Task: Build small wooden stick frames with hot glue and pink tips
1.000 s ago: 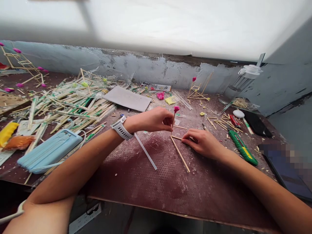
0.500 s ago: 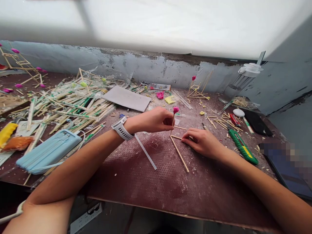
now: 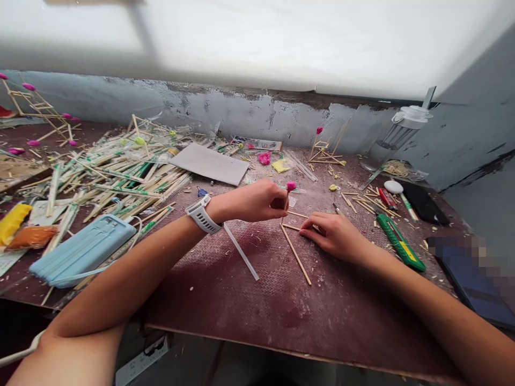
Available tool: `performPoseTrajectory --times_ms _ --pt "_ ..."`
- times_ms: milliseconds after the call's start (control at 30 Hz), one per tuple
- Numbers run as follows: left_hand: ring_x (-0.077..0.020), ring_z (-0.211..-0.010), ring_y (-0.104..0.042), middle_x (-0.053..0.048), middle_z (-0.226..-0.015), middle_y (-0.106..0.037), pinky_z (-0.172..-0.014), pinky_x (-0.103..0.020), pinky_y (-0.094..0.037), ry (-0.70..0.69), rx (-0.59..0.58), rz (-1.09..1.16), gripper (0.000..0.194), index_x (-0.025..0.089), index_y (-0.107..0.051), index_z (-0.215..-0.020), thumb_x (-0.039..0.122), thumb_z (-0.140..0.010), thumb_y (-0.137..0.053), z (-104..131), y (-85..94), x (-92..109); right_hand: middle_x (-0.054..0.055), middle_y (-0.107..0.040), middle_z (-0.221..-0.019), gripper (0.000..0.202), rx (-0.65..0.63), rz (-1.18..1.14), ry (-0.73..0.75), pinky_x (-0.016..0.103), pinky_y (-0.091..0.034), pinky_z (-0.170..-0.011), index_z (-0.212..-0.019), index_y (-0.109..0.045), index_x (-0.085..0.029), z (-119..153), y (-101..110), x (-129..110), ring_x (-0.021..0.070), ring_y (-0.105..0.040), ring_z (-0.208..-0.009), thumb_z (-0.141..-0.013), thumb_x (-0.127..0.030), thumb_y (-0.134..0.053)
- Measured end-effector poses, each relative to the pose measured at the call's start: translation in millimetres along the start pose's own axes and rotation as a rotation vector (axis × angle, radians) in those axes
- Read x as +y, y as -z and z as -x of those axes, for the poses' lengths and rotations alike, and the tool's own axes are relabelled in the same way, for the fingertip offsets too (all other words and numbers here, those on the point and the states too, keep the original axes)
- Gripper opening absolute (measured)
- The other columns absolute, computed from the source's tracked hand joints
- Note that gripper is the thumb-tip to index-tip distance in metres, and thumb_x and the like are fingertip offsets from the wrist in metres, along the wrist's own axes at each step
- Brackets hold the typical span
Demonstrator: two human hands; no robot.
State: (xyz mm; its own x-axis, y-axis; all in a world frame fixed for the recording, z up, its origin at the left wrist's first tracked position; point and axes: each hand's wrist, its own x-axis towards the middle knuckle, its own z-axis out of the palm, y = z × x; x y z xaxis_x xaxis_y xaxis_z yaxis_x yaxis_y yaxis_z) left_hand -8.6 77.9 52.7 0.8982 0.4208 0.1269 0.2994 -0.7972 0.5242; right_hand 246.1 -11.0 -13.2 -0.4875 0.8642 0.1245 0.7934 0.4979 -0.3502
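Observation:
My left hand (image 3: 257,201), with a white watch on its wrist, is closed on a thin wooden stick (image 3: 286,203) held nearly upright. A pink clay lump (image 3: 291,186) caps the stick's top. Its lower end meets other sticks at a corner on the tabletop. From that corner one wooden stick (image 3: 296,254) slants toward me, and a short stick (image 3: 291,228) runs under the fingers of my right hand (image 3: 338,236). Those fingers are bent and pinch this stick low at the table. Another stick (image 3: 298,214) lies just behind, between the hands.
A clear flat strip (image 3: 241,252) lies near my left wrist. Heaped sticks (image 3: 116,177), a grey board (image 3: 209,163) and a light-blue power bank (image 3: 82,249) are leftward. Rightward lie a green utility knife (image 3: 400,241), loose sticks and phone-like slabs. Small stick frames (image 3: 324,150) stand behind.
The pink-capped stick and my left hand have dipped very slightly. My right hand keeps its place on the short stick.

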Motion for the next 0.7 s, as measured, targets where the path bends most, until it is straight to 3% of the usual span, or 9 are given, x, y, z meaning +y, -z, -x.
performPoseTrajectory --times_ms 333,500,700 --pt "-0.0102 -0.064 -0.065 -0.003 -0.076 -0.075 -0.064 -0.026 -0.045 0.003 0.0 0.005 0.011 0.014 -0.075 -0.086 0.017 -0.093 -0.067 -1.1 -1.1 -3.7 0.006 -0.079 -0.099 0.013 -0.001 0.003 -0.011 0.033 -0.051 -0.079 -0.098 -0.074 -0.022 -0.5 0.1 0.1 0.0204 -0.072 -0.083 -0.102 -0.029 -0.064" --pt "-0.012 -0.068 -0.068 -0.003 -0.079 -0.076 -0.064 -0.026 -0.046 0.024 0.034 0.049 0.01 0.015 -0.068 -0.092 0.024 -0.092 -0.073 -1.5 -0.7 -5.4 0.006 -0.079 -0.099 0.014 -0.009 -0.005 -0.02 0.033 -0.051 -0.079 -0.097 -0.073 -0.021 -0.5 -0.4 0.3 0.0207 -0.072 -0.084 -0.103 -0.03 -0.063" --pt "-0.0144 -0.074 -0.069 -0.004 -0.085 -0.077 -0.062 -0.026 -0.043 0.118 -0.087 0.014 0.012 0.015 -0.063 -0.097 0.015 -0.089 -0.073 -1.9 -9.0 -4.3 0.007 -0.079 -0.098 0.016 -0.003 0.015 0.004 0.034 -0.051 -0.079 -0.098 -0.073 -0.021 0.2 -1.4 1.7 0.0211 -0.071 -0.083 -0.103 -0.03 -0.061"
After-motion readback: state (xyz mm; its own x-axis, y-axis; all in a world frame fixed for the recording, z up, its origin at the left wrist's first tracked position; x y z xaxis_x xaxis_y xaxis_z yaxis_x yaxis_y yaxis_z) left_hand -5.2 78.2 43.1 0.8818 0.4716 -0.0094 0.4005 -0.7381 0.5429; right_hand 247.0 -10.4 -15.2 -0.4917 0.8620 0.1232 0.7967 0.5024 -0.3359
